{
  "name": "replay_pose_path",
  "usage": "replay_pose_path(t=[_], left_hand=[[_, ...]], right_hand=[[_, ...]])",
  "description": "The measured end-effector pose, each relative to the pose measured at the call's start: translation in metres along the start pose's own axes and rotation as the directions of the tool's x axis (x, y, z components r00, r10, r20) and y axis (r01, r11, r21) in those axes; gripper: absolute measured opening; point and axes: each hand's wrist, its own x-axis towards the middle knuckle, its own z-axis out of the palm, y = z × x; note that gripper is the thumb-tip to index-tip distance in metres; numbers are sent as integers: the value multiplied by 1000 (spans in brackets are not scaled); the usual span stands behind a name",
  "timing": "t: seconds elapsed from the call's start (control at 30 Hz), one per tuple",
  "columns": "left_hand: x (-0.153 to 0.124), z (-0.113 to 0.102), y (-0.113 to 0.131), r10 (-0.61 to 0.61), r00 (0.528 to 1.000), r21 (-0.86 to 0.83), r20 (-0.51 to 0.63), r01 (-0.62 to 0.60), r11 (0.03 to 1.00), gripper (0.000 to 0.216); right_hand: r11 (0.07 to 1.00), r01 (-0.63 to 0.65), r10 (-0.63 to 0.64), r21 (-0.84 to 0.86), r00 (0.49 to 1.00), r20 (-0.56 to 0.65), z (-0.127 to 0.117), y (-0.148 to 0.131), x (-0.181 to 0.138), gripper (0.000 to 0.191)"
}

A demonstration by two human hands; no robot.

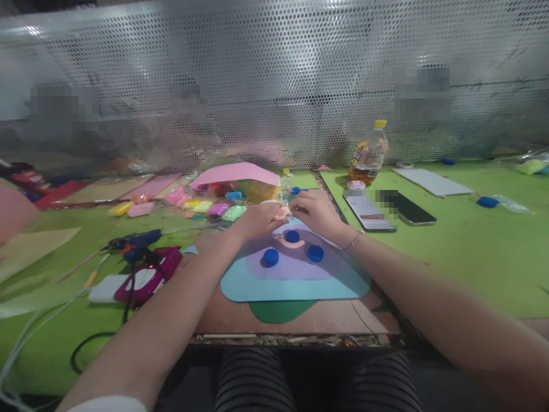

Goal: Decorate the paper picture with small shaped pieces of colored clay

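Dim, hazy light; whitish glare spots the perforated screen (274, 134) beyond the fingers (301, 201), broken by pixelated patches; stretching and blur grow toward the far left.

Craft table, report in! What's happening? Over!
Left hand holding pink piece, right hand alongside. Peach strip among three blue caps on purple sheet. Caps close by, might get bumped.
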Motion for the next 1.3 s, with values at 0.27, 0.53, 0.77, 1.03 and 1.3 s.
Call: replay_pose_path(t=[0.27, 0.53, 0.77, 1.03, 1.3], left_hand=[[-2, -1, 0, -52, 998, -98, -22, 50, 994, 37], [-3, -4, -2, -58, 998, -110, -28, 54, 992, 33], [-2, -5, 4, -22, 999, -167, -37, 15, 986, 34], [-1, -9, 3, -58, 988, -304, -144, 12, 953, 38], [-2, -5, -3, -71, 986, -315, -148, 21, 949, 37]], right_hand=[[994, 20, -19, -103, 1000, 8, -3, -6, 1, 15], [996, -1, 8, 88, 997, -79, -2, 3, 0, 11], [992, 124, -125, -27, 992, -13, -3, -2, -1, 21], [997, -30, 24, -66, 996, -88, -5, -12, 2, 14], [989, -69, 90, 133, 984, -157, -2, -4, 0, 13]])
